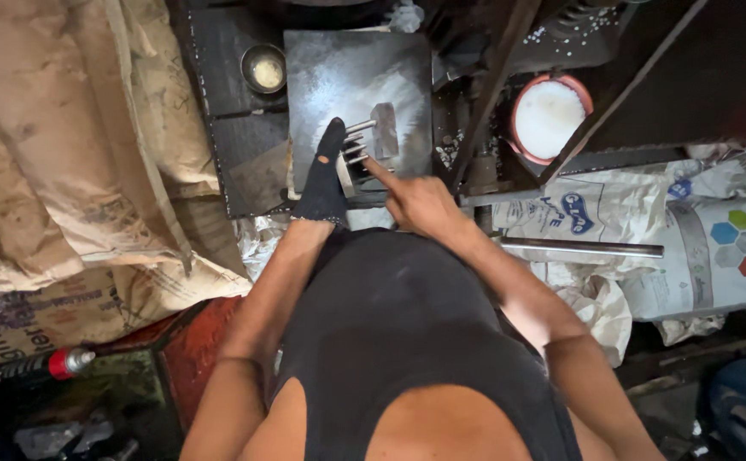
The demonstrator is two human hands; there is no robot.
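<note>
Centre of the frame, the left hand, in a dark torn glove, is closed around a small metal part with several shiny prongs, pressing it onto the grey steel plate on the bench. The bare right hand is curled, its index finger stretched out and touching the prongs. Upper left of the plate sits a small metal bowl; to the right, a round orange-rimmed tub of white powder. Printed sacks lie at right.
</note>
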